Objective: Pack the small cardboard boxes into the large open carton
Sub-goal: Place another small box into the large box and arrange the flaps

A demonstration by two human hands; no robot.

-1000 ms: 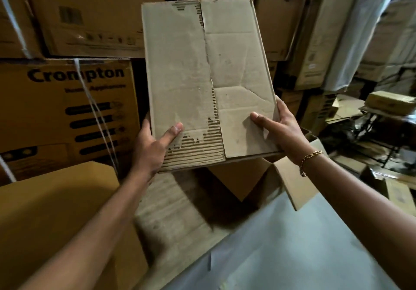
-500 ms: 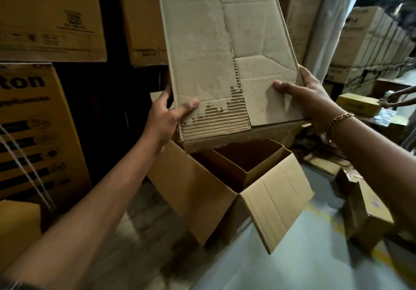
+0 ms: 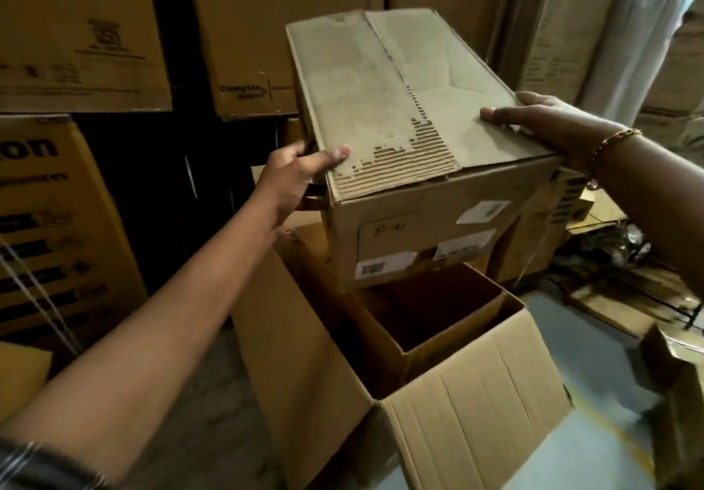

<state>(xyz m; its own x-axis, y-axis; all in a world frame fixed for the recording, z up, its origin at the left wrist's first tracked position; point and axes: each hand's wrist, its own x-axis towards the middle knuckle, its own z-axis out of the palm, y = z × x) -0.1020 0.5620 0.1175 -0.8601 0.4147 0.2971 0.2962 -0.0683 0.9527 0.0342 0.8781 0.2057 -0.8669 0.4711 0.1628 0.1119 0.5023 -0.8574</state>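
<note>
I hold a worn brown cardboard box (image 3: 384, 108) with a torn top flap and white labels on its near side. My left hand (image 3: 293, 181) grips its near left corner, thumb on top. My right hand (image 3: 541, 120), with a gold bracelet at the wrist, grips its right edge. The box hangs level, directly over the large open carton (image 3: 476, 406), whose flaps are spread outward. Its dark inside shows just below the held box.
Tall stacks of printed brown cartons (image 3: 76, 32) form a wall behind and to the left. A white wrapped column (image 3: 624, 32) stands at the right. Loose flattened cardboard and smaller boxes (image 3: 678, 367) lie on the grey floor to the right.
The box has tipped from upright to level and come down toward the open carton. The view has swung down and closer to the carton.
</note>
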